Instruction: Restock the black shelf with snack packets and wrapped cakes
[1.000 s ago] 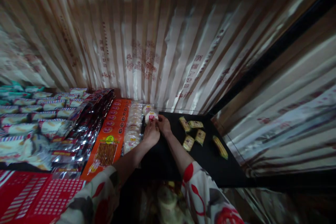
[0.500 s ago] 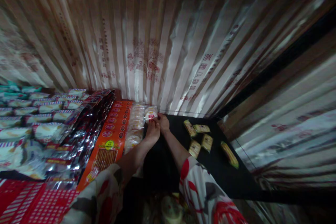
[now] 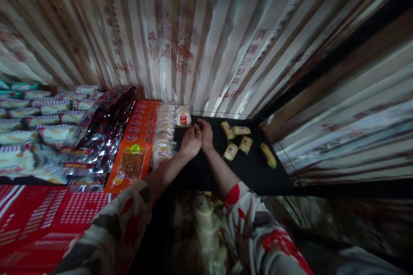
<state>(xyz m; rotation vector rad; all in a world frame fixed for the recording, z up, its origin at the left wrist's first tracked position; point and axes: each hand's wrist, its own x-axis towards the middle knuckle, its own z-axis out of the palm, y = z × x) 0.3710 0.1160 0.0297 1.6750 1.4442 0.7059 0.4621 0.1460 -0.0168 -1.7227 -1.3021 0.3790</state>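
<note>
A round white cracker-like snack in a clear wrapper with a red label (image 3: 183, 117) lies at the back of the black table surface (image 3: 213, 172). It sits against the right side of a row of similar clear packs (image 3: 164, 133). Just in front of and to the right of it, my left hand (image 3: 191, 142) has its fingers curled together, with nothing visible in them. My right hand (image 3: 206, 134) is close beside it, fingers loosely bent and apart, nearly touching the left fingertips. The undersides of both hands are hidden. Neither hand visibly touches the labelled snack.
Several small yellowish wrapped snacks (image 3: 245, 144) and a longer yellow one (image 3: 268, 155) lie to the right. Leftward are orange packets (image 3: 133, 137), dark red packets (image 3: 103, 124) and white packs (image 3: 54, 133). A red basket (image 3: 64, 215) and a bag of pale packs (image 3: 204, 219) are nearer.
Both hands have come off the labelled snack and drawn slightly back to the right; it stays at the end of the row. The view has tipped downward, showing more of the basket and bag.
</note>
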